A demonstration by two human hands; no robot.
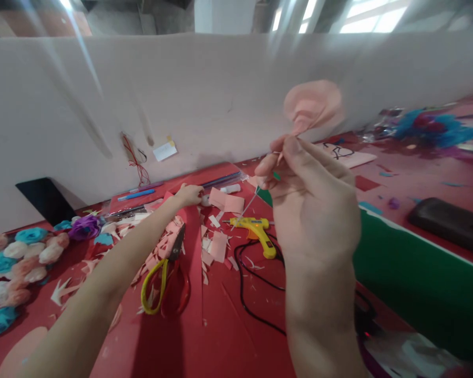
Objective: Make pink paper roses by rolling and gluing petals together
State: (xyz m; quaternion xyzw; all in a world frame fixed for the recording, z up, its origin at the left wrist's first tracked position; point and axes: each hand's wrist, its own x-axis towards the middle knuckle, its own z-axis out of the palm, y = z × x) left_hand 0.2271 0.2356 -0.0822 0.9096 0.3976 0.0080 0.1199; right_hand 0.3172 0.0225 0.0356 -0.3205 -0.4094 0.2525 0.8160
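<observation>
Head camera: A right hand (315,210) holds up a pink flower (319,105), its bloom blurred, above and to the right of a yellow glue gun (261,231) lying on a red table (260,349). Thumb and fingertips press together, pinching the flower at its narrow base. A thin pale strand (249,205) slants down from near that hand toward the gun's barrel.

The left hand (189,195) reaches out beyond the glue gun and to its left, beside a white marker (230,188); its fingers are curled, but whether they grip anything cannot be told.

Pink paper (219,247) lies in cut pieces just left of the glue gun, and scissors (176,249) with one yellow and one red handle rest farther left, near a heap of scraps (157,254). Well to the gun's left sits a cluster of blue, white, pink and purple flowers (27,257), with a black slab (46,201) leaning behind it. A blue pen (136,195) lies beyond and left of the gun, near the pale wall (220,84). A black cord (242,289) loops below the gun. To its right spread a green board (418,283) and, farther off, a dark case (449,220).
</observation>
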